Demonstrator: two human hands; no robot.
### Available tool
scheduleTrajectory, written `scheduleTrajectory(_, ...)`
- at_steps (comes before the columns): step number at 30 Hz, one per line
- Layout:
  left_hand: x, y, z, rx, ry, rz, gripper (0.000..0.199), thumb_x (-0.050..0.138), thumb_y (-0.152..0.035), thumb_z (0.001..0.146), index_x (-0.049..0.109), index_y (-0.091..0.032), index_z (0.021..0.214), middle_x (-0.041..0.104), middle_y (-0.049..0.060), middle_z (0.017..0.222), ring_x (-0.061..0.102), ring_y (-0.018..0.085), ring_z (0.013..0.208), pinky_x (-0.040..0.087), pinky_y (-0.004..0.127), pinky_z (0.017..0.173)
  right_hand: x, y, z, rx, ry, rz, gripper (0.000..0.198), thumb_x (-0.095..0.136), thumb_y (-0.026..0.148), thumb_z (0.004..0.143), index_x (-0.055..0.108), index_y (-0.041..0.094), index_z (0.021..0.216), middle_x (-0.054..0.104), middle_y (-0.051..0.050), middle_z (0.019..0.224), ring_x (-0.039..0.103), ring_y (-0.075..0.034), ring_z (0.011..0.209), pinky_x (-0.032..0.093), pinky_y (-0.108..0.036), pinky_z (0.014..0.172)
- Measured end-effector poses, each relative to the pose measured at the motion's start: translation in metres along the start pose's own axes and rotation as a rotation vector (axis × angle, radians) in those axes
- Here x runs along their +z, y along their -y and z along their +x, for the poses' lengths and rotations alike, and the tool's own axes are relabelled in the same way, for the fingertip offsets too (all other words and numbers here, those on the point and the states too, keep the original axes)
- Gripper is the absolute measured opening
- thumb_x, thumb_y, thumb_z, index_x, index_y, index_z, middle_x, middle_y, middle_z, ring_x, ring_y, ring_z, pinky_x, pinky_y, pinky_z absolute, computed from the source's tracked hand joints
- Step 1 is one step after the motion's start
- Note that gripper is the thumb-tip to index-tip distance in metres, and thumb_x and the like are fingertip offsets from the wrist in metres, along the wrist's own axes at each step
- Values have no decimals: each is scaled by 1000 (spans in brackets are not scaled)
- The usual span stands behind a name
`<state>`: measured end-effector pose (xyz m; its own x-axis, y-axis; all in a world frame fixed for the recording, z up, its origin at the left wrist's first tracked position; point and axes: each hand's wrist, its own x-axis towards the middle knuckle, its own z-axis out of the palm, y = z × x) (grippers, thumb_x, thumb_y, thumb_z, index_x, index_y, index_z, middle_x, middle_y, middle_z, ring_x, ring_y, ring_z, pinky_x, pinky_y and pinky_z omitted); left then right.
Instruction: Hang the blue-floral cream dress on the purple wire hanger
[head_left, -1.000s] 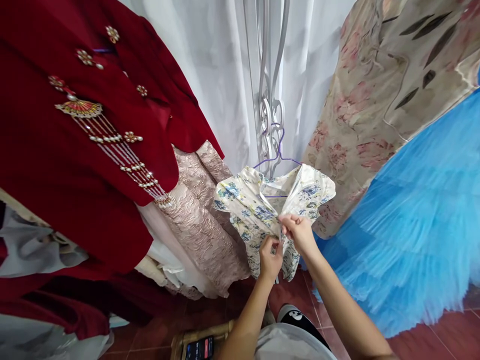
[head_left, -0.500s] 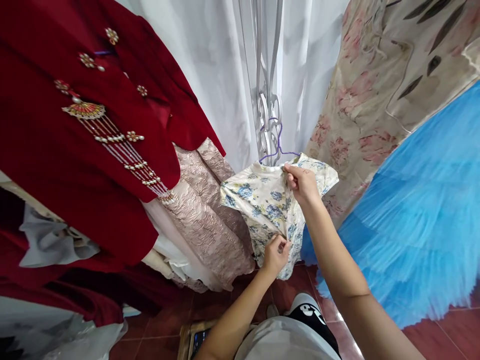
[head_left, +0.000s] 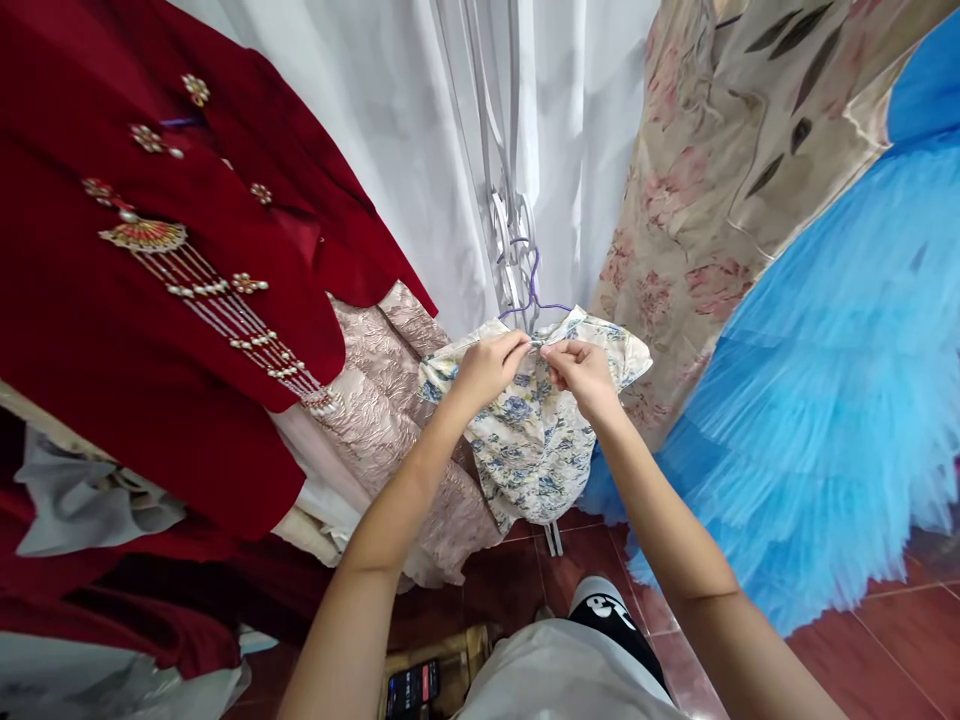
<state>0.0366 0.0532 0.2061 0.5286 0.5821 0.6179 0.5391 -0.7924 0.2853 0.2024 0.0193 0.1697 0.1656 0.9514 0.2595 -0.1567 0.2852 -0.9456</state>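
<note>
A small cream top with a blue floral print [head_left: 544,455] hangs on a purple hanger [head_left: 535,285] in front of me. My left hand [head_left: 491,368] pinches the fabric at the middle of its neckline. Close beside it, my right hand [head_left: 581,375] pinches the neckline edge too, with a small gap between the two sets of fingertips. Both hands are closed, and the exact fastening between them is too small to make out. The hanger's hook sits among white loops on a hanging stand.
Left hang a red velvet jacket [head_left: 247,250] with beaded ornaments and a pink textured garment [head_left: 401,400]. On the right are a floral beige dress [head_left: 682,230] and a blue ruffled tulle dress [head_left: 795,430]. A phone [head_left: 412,688] lies low on a wooden stool [head_left: 471,650].
My left hand has moved up from the lower front of the top to the neckline, beside my right hand. The front now hangs looser, and the view has shifted slightly right.
</note>
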Motion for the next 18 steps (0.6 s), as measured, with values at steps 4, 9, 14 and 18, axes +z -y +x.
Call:
scheduleTrajectory(4, 4, 0, 6, 32, -130, 46, 21, 50, -24, 101, 66, -19, 89, 69, 2, 80, 61, 16, 72, 42, 26, 69, 10, -13, 2, -70, -38, -51, 39, 78, 53, 72, 59, 20, 69, 51, 5, 40, 36, -9, 35, 26, -23, 39)
scheduleTrajectory(9, 11, 3, 2, -11, -333, -49, 21, 51, -27, 100, 64, -19, 85, 63, -1, 70, 57, 14, 64, 40, 24, 64, 23, -26, 6, -99, -56, -71, 38, 77, 49, 73, 53, 21, 63, 40, 8, 39, 29, -7, 37, 19, -24, 42)
scheduleTrajectory(14, 10, 12, -3, -67, -402, -140, 22, 51, -30, 100, 64, -19, 87, 62, -1, 69, 59, 14, 65, 44, 24, 65, 26, -29, 4, -65, -4, -78, 29, 74, 44, 74, 60, 19, 71, 37, 9, 42, 26, -8, 40, 18, -25, 43)
scheduleTrajectory(18, 12, 8, -1, -71, -451, -125, 21, 51, -29, 101, 64, -19, 88, 63, 0, 71, 60, 14, 67, 45, 25, 65, 29, -43, 2, -87, 2, -136, 29, 72, 41, 76, 56, 21, 62, 36, 7, 44, 26, -8, 41, 17, -26, 44)
